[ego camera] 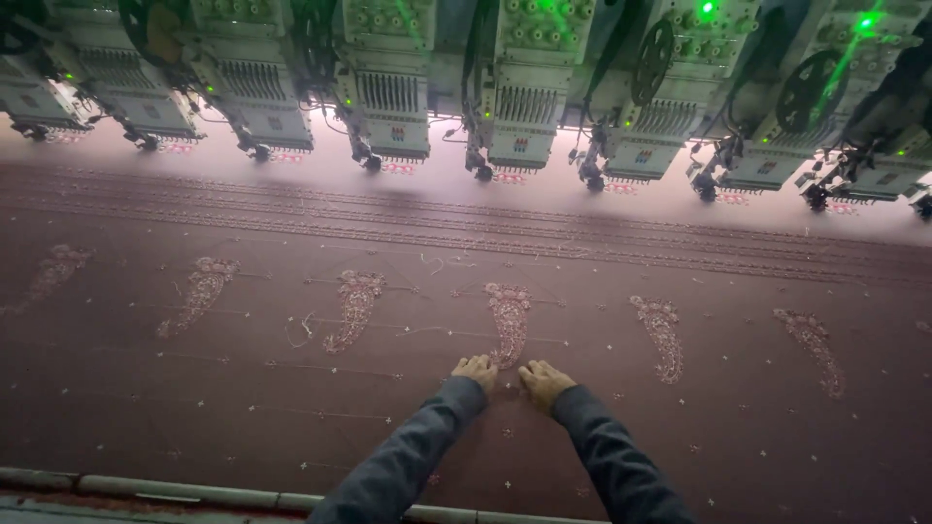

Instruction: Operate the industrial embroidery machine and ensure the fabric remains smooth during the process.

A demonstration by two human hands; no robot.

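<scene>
Maroon fabric (146, 388), flat | left hand (475, 370), right hand (544, 380) curled, pressing beside beaded paisley motif (509, 320) | embroidery heads (524, 107) behind

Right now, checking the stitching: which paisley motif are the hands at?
The paisley motif fourth from left; left hand and right hand rest at its lower tip, the others lie untouched.
</scene>
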